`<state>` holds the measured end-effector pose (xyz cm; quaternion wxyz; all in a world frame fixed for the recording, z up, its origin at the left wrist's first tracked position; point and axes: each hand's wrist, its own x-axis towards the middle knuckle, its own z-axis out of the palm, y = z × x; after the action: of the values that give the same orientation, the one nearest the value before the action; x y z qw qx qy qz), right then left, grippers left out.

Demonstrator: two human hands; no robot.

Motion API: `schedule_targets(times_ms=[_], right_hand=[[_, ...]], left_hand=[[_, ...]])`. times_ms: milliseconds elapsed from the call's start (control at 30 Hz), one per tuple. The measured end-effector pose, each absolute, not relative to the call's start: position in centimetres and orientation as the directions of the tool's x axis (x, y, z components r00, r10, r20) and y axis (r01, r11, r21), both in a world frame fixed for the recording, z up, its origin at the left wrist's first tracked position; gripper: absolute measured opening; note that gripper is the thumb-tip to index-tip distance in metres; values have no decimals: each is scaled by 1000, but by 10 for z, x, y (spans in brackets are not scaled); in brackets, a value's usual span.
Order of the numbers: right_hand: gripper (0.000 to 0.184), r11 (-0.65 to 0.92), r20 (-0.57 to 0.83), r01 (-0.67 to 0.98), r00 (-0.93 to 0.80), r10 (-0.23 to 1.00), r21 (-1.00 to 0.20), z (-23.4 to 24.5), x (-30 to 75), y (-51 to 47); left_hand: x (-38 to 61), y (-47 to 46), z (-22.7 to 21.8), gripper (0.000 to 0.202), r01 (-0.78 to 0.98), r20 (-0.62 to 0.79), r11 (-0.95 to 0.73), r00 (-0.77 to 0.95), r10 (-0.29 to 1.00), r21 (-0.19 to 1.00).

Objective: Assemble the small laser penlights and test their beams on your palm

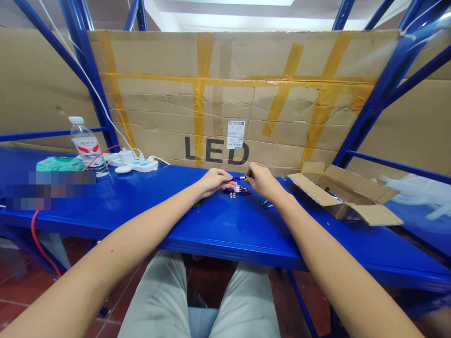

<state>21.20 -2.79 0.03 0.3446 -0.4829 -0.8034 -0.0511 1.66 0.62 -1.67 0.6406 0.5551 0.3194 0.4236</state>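
Observation:
A slim dark blue pen [239, 178] with a silver band is held level between my two hands, just above the blue table [225, 230]. My left hand [212, 182] pinches its left end with thumb and fingers. At the other end, the closed fingers of my right hand [261, 179] grip it and partly hide it. Right below lie several blue and purple pen pieces [238, 190] with silver bands. Small silver bits [232, 195] sit in front of them. Near my right wrist are small dark parts [266, 203] that I cannot make out.
An open cardboard box [352, 197] stands at the right, beside clear plastic [419, 192]. At the left are a water bottle [88, 148], a white power strip [137, 163] and a green packet [59, 164]. A large carton [158, 112] marked LED closes off the back.

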Motion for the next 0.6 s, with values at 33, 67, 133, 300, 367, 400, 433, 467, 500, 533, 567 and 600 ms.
schedule_targets(times_ms=[33, 67, 133, 300, 367, 400, 433, 467, 500, 533, 567, 600], right_hand=[[17, 520, 601, 820, -296, 742, -238, 1, 211, -29], [18, 516, 599, 826, -299, 743, -227, 1, 210, -29], [18, 518, 598, 831, -313, 738, -204, 1, 208, -30], [15, 526, 630, 843, -348, 694, -113, 2, 206, -30], [13, 529, 651, 846, -362, 667, -72, 2, 205, -32], [12, 532, 661, 845, -369, 654, -55, 2, 205, -32], [11, 537, 670, 843, -376, 640, -40, 2, 205, -33], [11, 542, 679, 840, -384, 626, -25, 2, 205, -33], [10, 549, 686, 836, -393, 612, -12, 2, 205, -34], [9, 556, 691, 831, -403, 600, 1, 1, 205, -34], [9, 564, 693, 825, -413, 591, 11, 1, 205, -35], [8, 572, 692, 820, -423, 584, 18, 1, 205, -35]], left_hand=[[16, 6, -17, 11, -183, 54, 30, 440, 896, 983], [16, 7, -17, 11, -179, 47, 37, 443, 896, 983], [16, 7, -16, 11, -186, 28, 61, 440, 898, 981], [15, 7, -15, 11, -255, -28, 159, 451, 892, 954], [15, 7, -14, 13, -261, -44, 192, 484, 874, 946], [15, 7, -13, 14, -257, -47, 201, 503, 863, 945], [15, 6, -13, 14, -252, -45, 205, 523, 851, 946], [15, 6, -13, 14, -248, -41, 205, 539, 841, 947], [15, 5, -12, 13, -246, -36, 202, 549, 835, 948], [16, 5, -12, 13, -245, -29, 197, 556, 831, 949], [16, 4, -12, 15, -244, -24, 192, 560, 828, 951], [16, 3, -11, 17, -243, -18, 186, 562, 827, 952]])
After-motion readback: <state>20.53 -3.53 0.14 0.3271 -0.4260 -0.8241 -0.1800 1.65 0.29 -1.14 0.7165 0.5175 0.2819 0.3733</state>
